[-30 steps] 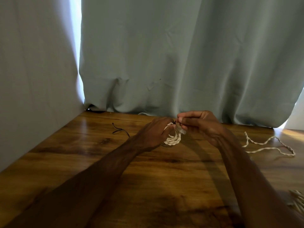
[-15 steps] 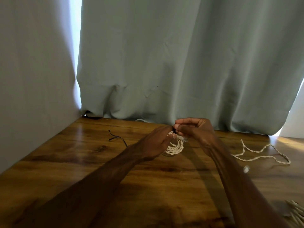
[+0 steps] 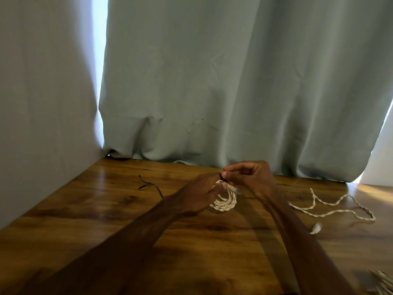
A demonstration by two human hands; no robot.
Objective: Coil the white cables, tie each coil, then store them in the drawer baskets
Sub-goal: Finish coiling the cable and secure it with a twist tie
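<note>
Now left hand [image 3: 200, 192], right hand [image 3: 253, 179] pinch coil [image 3: 228, 202].

Both hands meet low over the counter [image 3: 106, 220]. The left hand [image 3: 197, 193] grips a coil of white twisted cable [image 3: 226, 202]. The right hand [image 3: 253, 179] pinches a dark tie [image 3: 223, 179] at the coil's 12 o'clock. A loose white cable [image 3: 331, 211] sprawls on the wood at the coil's 3 o'clock, and a black strip [image 3: 148, 185] lies at 10 o'clock. A pale curtain [image 3: 234, 81] hangs behind.
</note>
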